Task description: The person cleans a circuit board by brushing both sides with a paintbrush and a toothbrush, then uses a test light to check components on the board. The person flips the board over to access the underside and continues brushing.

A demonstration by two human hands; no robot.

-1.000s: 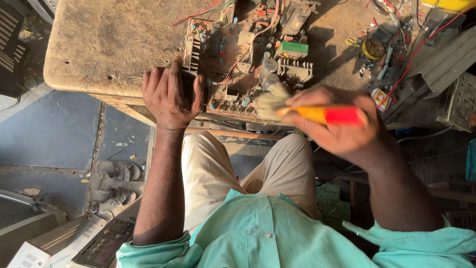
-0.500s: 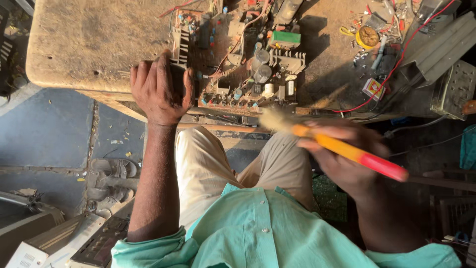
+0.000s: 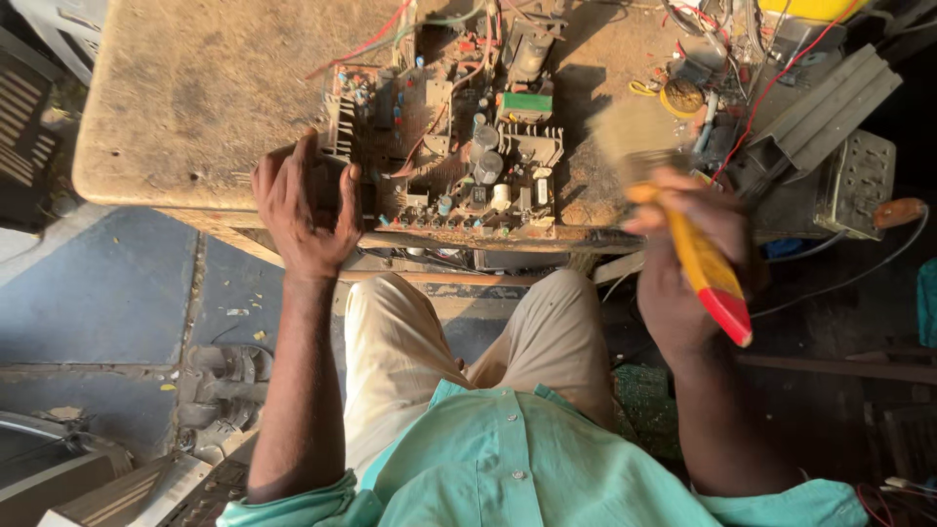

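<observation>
A dusty circuit board (image 3: 449, 146) crowded with capacitors, coils and heat sinks lies at the near edge of a worn wooden workbench (image 3: 195, 98). My left hand (image 3: 305, 210) grips the board's left edge, fingers spread over its heat sink. My right hand (image 3: 688, 259) holds a paintbrush (image 3: 673, 205) with a yellow handle and red tip; its pale bristles are blurred and sit over the bench just right of the board.
Loose wires, a yellow tape roll (image 3: 681, 96), grey metal casings (image 3: 830, 107) and a perforated metal box (image 3: 859, 185) crowd the bench's right end. My knees in beige trousers (image 3: 468, 342) sit under the bench edge. Scrap parts (image 3: 224, 390) lie on the blue-grey floor at left.
My right hand swung the brush off the board's near edge, down toward my lap, then up to the right of the board. My left hand stayed on the board's left edge.
</observation>
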